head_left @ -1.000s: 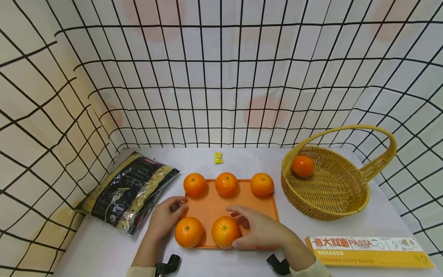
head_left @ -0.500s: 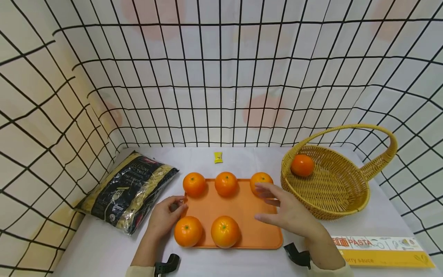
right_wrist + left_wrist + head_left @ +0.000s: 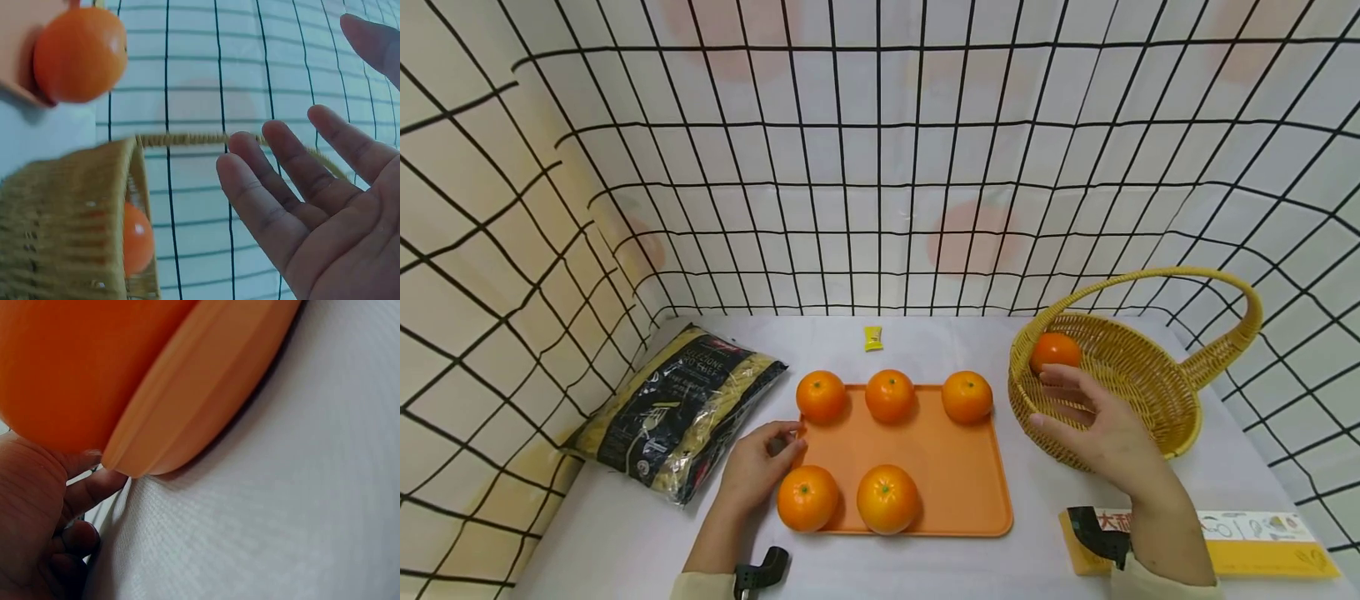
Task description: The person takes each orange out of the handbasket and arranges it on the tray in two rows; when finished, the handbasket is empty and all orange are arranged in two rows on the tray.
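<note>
An orange tray [image 3: 951,479] bears several oranges: three along its far edge, including the far right one [image 3: 967,397], and two near the front, the front left one [image 3: 808,498] and the one beside it [image 3: 888,499]. My left hand [image 3: 755,468] pinches the tray's left rim between thumb and fingers; in the left wrist view the tray wall [image 3: 194,387] meets the fingertips. Over the near side of the wicker basket [image 3: 1120,400], my right hand [image 3: 1108,433] is spread and holds nothing. Inside the basket, a tomato-like orange-red fruit [image 3: 1057,350] lies at the left wall.
A black and gold pasta bag [image 3: 681,412] lies left of the tray. The yellow and white pasta box [image 3: 1262,546] is at the front right, partly behind my right forearm. A small yellow wrapped candy [image 3: 873,337] lies at the back. Black grid netting [image 3: 880,192] surrounds the table.
My right hand has let go of the front middle orange and moved right, past the far right orange, to above the basket. The left hand has stayed at the tray rim.
</note>
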`<state>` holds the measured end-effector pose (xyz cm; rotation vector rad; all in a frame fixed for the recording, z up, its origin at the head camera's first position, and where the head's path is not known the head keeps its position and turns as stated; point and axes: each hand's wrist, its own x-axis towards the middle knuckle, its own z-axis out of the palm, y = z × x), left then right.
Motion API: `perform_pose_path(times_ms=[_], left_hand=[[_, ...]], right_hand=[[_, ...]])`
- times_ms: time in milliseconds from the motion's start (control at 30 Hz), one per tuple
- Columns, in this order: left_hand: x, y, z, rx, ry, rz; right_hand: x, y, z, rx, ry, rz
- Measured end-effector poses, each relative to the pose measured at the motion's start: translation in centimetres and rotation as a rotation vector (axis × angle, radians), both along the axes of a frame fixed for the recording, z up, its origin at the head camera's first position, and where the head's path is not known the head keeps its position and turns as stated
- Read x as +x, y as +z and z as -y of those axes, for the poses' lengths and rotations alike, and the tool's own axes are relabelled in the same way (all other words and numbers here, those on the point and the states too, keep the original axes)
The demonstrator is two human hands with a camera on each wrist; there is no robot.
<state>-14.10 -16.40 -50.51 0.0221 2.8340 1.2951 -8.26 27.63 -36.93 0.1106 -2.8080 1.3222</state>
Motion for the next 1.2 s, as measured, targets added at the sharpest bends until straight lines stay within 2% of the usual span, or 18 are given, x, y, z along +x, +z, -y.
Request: perform_pose_path(times_ms=[133, 233, 400, 767, 1000, 1200], left_hand=[[0.0, 0.0, 0.1, -0.005, 0.006, 0.006], [0.1, 0.0, 0.2, -0.004, 0.016, 0.011], [0.1, 0.0, 0.3, -0.008, 0.016, 0.021], [-0.1, 0.0, 0.1, -0.009, 0.015, 0.016], [-0.1, -0.1, 0.0, -0.020, 0.011, 0.018], [0.0, 0.0, -0.1, -0.024, 0.016, 0.023]], right_hand=[[0.1, 0.0, -1.1, 0.010, -0.037, -0.010], [0.1, -0.1, -1.7, -0.024, -0.058, -0.012], [0.0, -0.5, -2.8, -0.062, -0.124, 0.029], [-1.0, -1.7, -4.0, 0.004, -0.231, 0.080], [-1.9, -2.0, -4.8, 0.042, -0.219, 0.111], [-3.0, -1.3, -6.0, 0.192, -0.134, 0.073]])
